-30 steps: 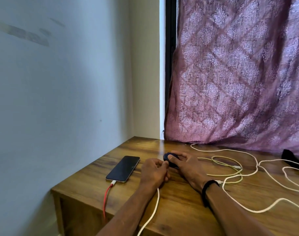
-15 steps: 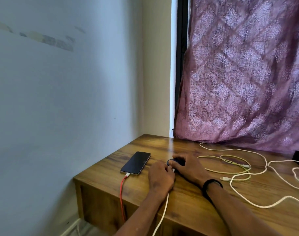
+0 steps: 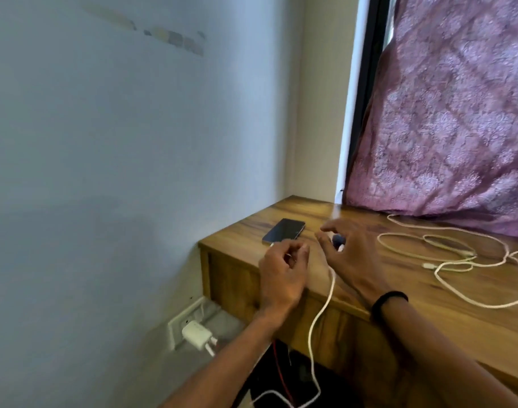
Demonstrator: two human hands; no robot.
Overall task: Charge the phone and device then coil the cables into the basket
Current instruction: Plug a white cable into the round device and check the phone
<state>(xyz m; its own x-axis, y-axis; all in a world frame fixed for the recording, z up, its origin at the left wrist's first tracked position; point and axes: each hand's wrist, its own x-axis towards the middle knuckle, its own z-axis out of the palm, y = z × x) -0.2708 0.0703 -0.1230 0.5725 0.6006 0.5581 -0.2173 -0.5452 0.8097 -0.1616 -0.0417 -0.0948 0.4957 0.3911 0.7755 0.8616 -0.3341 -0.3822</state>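
A dark phone (image 3: 284, 230) lies face up near the left end of the wooden table (image 3: 446, 307). A small dark device (image 3: 338, 239) sits to its right, mostly behind my right hand (image 3: 344, 256), which hovers over it with fingers spread and nothing held. A white cable (image 3: 321, 313) runs from the device over the table's front edge and down. My left hand (image 3: 282, 275) is raised in front of the phone, fingers loosely curled with nothing in them. A red cable (image 3: 279, 369) hangs below the table edge. No basket is in view.
Loose white and pale yellow cables (image 3: 446, 254) sprawl over the right part of the table. A white charger (image 3: 196, 334) sits in a wall socket low on the left wall. A purple patterned curtain (image 3: 446, 119) hangs behind the table.
Both hands have lifted off the device and drawn back from it, the right one opening. The view has swung left and down, showing the wall socket and charger.
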